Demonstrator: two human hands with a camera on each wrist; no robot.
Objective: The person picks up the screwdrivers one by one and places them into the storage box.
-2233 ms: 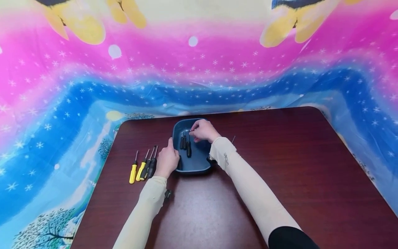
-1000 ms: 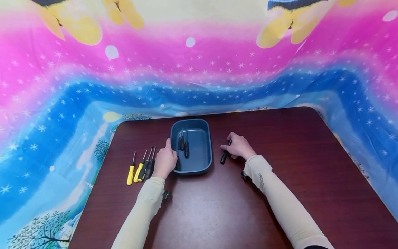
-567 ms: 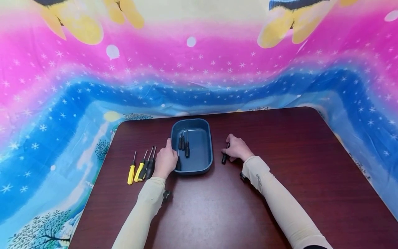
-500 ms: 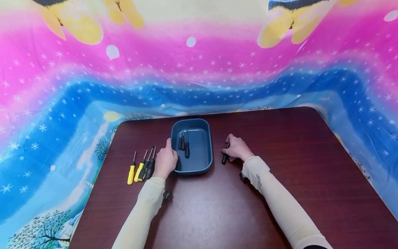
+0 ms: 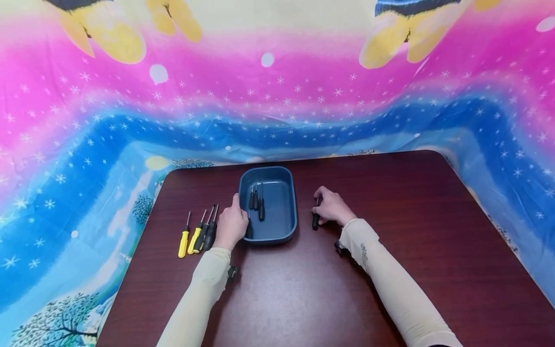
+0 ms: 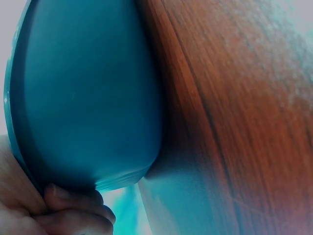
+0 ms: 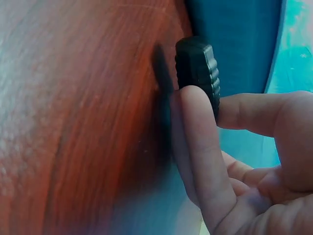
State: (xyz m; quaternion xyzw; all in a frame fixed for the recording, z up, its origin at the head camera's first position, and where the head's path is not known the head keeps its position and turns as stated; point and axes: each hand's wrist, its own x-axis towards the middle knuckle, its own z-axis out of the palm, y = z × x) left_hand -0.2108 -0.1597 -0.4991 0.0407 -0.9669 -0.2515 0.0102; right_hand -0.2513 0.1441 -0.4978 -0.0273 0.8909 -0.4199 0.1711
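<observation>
On the left side of the blue-grey plastic box (image 5: 279, 217), my left hand (image 5: 232, 224) grips the rim, its fingers (image 6: 78, 220) bent against the outer wall. To the right of the box, my right hand (image 5: 333, 206) pinches a small black screwdriver (image 5: 315, 222) between thumb and fingers, close over the table. The ridged handle (image 7: 198, 66) points towards the near edge in the head view, and the hand covers most of the shaft. Inside the box lie several black-handled screwdrivers (image 5: 261, 209) with their shafts pointing away; one by the left wall is partly behind my left hand.
Left of the box, several larger screwdrivers lie side by side, with yellow handles (image 5: 184, 244) and black handles (image 5: 210, 236). The dark red-brown table (image 5: 286, 294) has rounded far corners. A printed cloth (image 5: 303, 115) hangs right behind it.
My right hand has moved from the screwdrivers in the box to the table on the right and taken hold of a black screwdriver, whose handle has since turned slightly. My left hand stays at the box.
</observation>
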